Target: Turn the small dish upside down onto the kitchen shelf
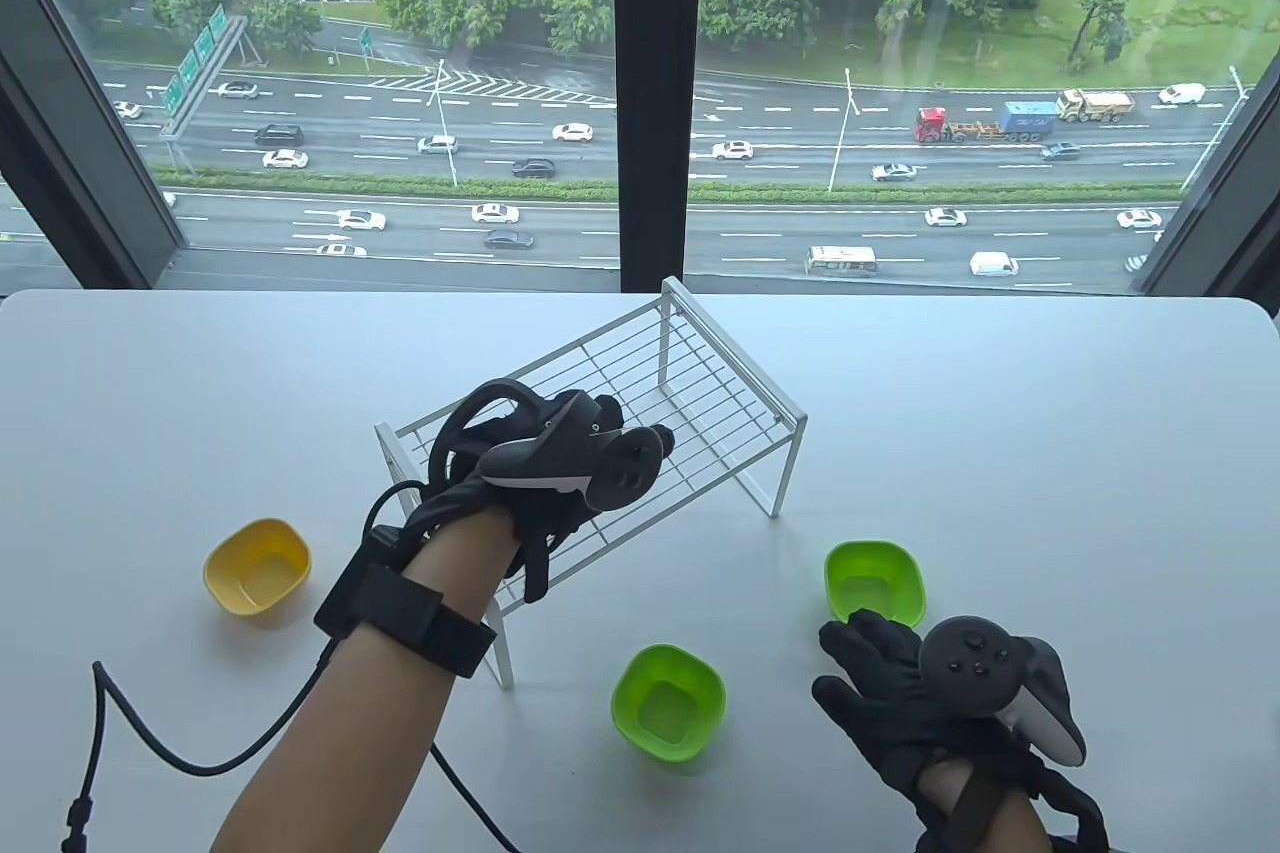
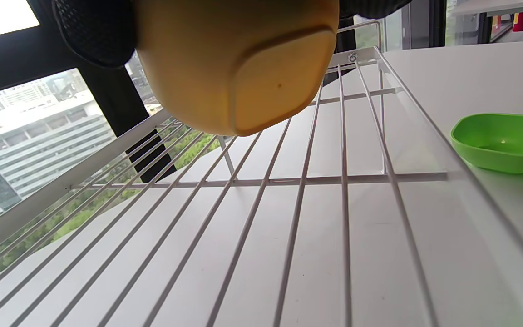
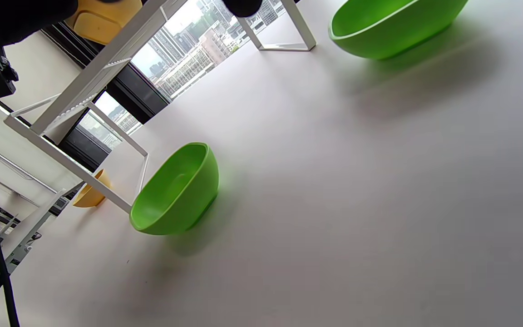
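Observation:
My left hand (image 1: 520,513) hovers over the white wire shelf (image 1: 700,393) and grips a small yellow dish (image 2: 239,59). In the table view my hand and its tracker hide that dish. The left wrist view shows it just above the shelf wires (image 2: 298,181), tilted, with its flat base facing down and towards the camera; gloved fingers (image 2: 93,27) curl round its side. The right wrist view catches the same dish (image 3: 100,18) above the shelf frame (image 3: 93,77). My right hand (image 1: 880,673) lies flat on the table with fingers spread, holding nothing.
A second yellow dish (image 1: 255,565) stands upright on the table left of the shelf. Two green dishes stand upright, one at the front middle (image 1: 668,703) and one (image 1: 873,581) touching distance from my right fingertips. A cable (image 1: 150,743) trails from my left wrist.

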### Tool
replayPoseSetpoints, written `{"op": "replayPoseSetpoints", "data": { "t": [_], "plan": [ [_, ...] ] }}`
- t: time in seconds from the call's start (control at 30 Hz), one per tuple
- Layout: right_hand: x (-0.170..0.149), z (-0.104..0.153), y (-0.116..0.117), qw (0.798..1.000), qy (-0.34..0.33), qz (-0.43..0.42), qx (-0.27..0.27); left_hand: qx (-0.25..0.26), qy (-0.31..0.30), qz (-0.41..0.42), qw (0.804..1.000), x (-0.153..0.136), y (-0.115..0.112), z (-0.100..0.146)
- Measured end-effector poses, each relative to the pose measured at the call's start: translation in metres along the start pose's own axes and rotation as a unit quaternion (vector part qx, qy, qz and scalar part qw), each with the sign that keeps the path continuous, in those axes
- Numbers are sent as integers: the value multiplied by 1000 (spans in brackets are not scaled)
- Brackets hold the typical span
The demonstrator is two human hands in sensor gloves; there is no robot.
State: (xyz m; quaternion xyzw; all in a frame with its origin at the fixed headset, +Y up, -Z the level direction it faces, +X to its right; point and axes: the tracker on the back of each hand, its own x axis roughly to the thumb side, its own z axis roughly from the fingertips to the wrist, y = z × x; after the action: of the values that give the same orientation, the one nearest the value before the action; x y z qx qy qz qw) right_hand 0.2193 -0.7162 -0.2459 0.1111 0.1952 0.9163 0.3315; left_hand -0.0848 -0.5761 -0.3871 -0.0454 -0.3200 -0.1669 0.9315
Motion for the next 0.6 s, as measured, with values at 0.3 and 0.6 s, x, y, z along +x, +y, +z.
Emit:
{"op": "replayPoseSetpoints", "data": {
  "t": [0.3, 0.6],
  "plan": [
    [2, -2, 3, 1000, 2, 6, 15, 1, -7, -2, 1000, 5, -7, -18],
    [3, -2, 3, 1000, -1, 8, 15, -21, 5, 8, 1000, -3, 35, -28]
  ]
}}
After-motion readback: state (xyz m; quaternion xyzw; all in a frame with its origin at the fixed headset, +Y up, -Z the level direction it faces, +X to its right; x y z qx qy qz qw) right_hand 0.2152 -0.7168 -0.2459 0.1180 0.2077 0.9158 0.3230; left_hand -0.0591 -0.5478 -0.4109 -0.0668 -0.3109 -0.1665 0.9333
